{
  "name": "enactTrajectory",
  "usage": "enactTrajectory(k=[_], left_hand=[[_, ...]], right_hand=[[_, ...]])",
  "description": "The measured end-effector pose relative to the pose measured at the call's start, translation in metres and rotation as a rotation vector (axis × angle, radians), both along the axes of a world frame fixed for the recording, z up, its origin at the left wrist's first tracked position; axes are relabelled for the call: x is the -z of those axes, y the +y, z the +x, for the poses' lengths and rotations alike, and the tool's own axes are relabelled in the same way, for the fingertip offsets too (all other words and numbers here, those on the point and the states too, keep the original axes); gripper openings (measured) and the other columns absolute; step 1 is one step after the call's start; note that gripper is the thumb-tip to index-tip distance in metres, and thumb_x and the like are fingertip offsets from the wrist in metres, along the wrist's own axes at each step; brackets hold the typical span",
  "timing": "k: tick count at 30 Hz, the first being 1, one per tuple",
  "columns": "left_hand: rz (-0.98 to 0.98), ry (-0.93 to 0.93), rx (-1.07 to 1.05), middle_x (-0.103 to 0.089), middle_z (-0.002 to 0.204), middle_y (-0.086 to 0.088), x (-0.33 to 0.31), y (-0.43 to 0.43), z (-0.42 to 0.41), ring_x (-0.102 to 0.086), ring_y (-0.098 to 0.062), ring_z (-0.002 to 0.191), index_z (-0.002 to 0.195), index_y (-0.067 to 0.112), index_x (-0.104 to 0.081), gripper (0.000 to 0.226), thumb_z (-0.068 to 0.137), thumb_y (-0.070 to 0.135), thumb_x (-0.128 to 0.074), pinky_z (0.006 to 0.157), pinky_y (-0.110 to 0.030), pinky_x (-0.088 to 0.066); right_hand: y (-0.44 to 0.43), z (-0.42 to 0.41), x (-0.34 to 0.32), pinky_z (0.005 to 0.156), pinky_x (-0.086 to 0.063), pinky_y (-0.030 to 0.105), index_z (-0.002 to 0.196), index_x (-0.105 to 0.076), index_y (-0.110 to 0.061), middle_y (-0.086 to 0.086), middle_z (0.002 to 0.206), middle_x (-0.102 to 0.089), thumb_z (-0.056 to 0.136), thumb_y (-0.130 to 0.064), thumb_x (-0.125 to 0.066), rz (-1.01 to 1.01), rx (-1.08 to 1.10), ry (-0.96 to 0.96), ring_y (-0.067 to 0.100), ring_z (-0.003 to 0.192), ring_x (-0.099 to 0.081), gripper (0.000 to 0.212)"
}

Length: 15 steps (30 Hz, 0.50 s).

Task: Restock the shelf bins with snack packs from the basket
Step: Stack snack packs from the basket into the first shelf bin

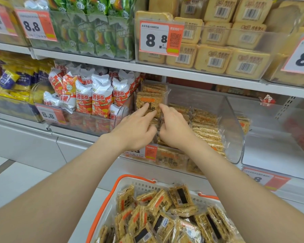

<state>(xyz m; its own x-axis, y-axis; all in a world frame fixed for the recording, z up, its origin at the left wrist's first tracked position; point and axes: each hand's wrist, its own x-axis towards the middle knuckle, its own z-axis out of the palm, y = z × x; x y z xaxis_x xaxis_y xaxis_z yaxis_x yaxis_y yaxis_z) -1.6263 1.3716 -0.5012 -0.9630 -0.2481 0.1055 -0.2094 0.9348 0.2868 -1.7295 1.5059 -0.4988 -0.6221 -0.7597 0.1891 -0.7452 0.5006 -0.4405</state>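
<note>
1. I see my left hand (pixel 135 128) and right hand (pixel 176 129) in the clear bin (pixel 232 118), forefingers touching an upright snack pack (pixel 147 102).
2. The right hand's other fingers curl, perhaps round lower packs (pixel 158 124).
3. The basket (pixel 104 206) below holds more packs (pixel 161 216).

A shop: shelves (pixel 165 68) of packaged snacks in clear bins (pixel 233 123), orange price tags (pixel 161 38), a shopping basket (pixel 102 209)

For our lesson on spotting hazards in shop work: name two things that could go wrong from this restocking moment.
1. The upright pack, propped by fingertips of the left hand and right hand, may topple forward in the clear bin once released.
2. The basket is heaped with packs; a knock could spill some.
</note>
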Motion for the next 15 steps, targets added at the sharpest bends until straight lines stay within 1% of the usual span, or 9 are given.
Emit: enactTrajectory(k=[3, 6, 8, 9, 10, 11, 12, 14, 15], left_hand=[[-0.018, -0.017, -0.011, 0.003, 0.178, -0.002, 0.000, -0.001, -0.001, -0.008, -0.024, 0.163, 0.169, 0.024, -0.020, 0.070, 0.104, 0.050, -0.026, 0.128, -0.054, -0.023], [-0.034, -0.024, -0.025, -0.001, 0.178, -0.004, -0.002, 0.004, -0.001, -0.010, -0.025, 0.163, 0.168, 0.020, -0.023, 0.066, 0.107, 0.046, -0.030, 0.127, -0.055, -0.023], [-0.032, 0.006, -0.024, -0.013, 0.176, -0.007, -0.005, 0.010, 0.001, -0.017, -0.027, 0.161, 0.166, 0.017, -0.030, 0.063, 0.108, 0.043, -0.032, 0.127, -0.054, -0.026], [-0.039, 0.036, -0.017, -0.024, 0.173, -0.008, -0.007, 0.014, 0.003, -0.025, -0.028, 0.159, 0.163, 0.016, -0.036, 0.060, 0.108, 0.041, -0.034, 0.124, -0.054, -0.031], [-0.058, 0.077, -0.008, -0.039, 0.165, -0.008, -0.008, 0.017, 0.006, -0.037, -0.029, 0.152, 0.157, 0.015, -0.044, 0.055, 0.107, 0.037, -0.038, 0.119, -0.054, -0.038], [-0.086, 0.127, 0.002, -0.052, 0.152, -0.008, -0.010, 0.021, 0.010, -0.048, -0.030, 0.141, 0.148, 0.015, -0.053, 0.047, 0.106, 0.033, -0.042, 0.111, -0.054, -0.045], [-0.112, 0.179, 0.009, -0.058, 0.138, -0.006, -0.012, 0.026, 0.015, -0.055, -0.029, 0.128, 0.138, 0.015, -0.059, 0.039, 0.103, 0.030, -0.047, 0.103, -0.052, -0.050], [-0.141, 0.270, 0.021, -0.058, 0.117, -0.003, -0.016, 0.038, 0.028, -0.055, -0.026, 0.109, 0.116, 0.018, -0.064, 0.021, 0.099, 0.024, -0.054, 0.090, -0.048, -0.052], [-0.163, 0.302, 0.034, -0.056, 0.109, -0.002, -0.017, 0.047, 0.035, -0.054, -0.025, 0.103, 0.107, 0.020, -0.063, 0.014, 0.097, 0.023, -0.056, 0.085, -0.046, -0.052]], right_hand=[[0.001, -0.001, 0.001, 0.114, -0.036, 0.054, 0.166, -0.018, -0.023, 0.013, 0.153, -0.033, 0.094, -0.013, -0.054, 0.075, 0.055, 0.074, 0.040, 0.137, -0.038, 0.081], [0.007, 0.001, 0.000, 0.111, -0.033, 0.052, 0.162, -0.028, -0.030, 0.011, 0.143, -0.035, 0.097, -0.019, -0.050, 0.076, 0.109, 0.110, 0.038, 0.129, -0.037, 0.070], [0.013, 0.006, -0.003, 0.109, -0.033, 0.050, 0.157, -0.040, -0.029, 0.008, 0.139, -0.040, 0.099, -0.019, -0.048, 0.037, 0.103, 0.143, 0.034, 0.127, -0.040, 0.059], [0.018, 0.009, -0.005, 0.107, -0.035, 0.049, 0.153, -0.047, -0.027, 0.006, 0.136, -0.043, 0.100, -0.019, -0.048, 0.013, 0.095, 0.168, 0.032, 0.126, -0.043, 0.054], [0.023, 0.012, -0.009, 0.106, -0.037, 0.047, 0.147, -0.054, -0.024, 0.005, 0.133, -0.048, 0.100, -0.020, -0.049, -0.011, 0.083, 0.195, 0.029, 0.123, -0.047, 0.047], [0.029, 0.017, -0.012, 0.104, -0.042, 0.046, 0.139, -0.061, -0.022, 0.004, 0.128, -0.053, 0.100, -0.020, -0.049, -0.037, 0.070, 0.221, 0.026, 0.119, -0.051, 0.041], [0.037, 0.023, -0.016, 0.100, -0.048, 0.045, 0.130, -0.066, -0.020, 0.003, 0.122, -0.060, 0.100, -0.020, -0.049, -0.067, 0.055, 0.248, 0.024, 0.113, -0.056, 0.035], [0.057, 0.038, -0.022, 0.081, -0.056, 0.043, 0.113, -0.069, -0.019, 0.000, 0.105, -0.068, 0.098, -0.022, -0.049, -0.094, 0.012, 0.321, 0.023, 0.096, -0.064, 0.026], [0.068, 0.046, -0.024, 0.070, -0.055, 0.040, 0.105, -0.066, -0.018, 0.000, 0.095, -0.068, 0.097, -0.023, -0.048, -0.060, -0.017, 0.372, 0.024, 0.086, -0.065, 0.020]])
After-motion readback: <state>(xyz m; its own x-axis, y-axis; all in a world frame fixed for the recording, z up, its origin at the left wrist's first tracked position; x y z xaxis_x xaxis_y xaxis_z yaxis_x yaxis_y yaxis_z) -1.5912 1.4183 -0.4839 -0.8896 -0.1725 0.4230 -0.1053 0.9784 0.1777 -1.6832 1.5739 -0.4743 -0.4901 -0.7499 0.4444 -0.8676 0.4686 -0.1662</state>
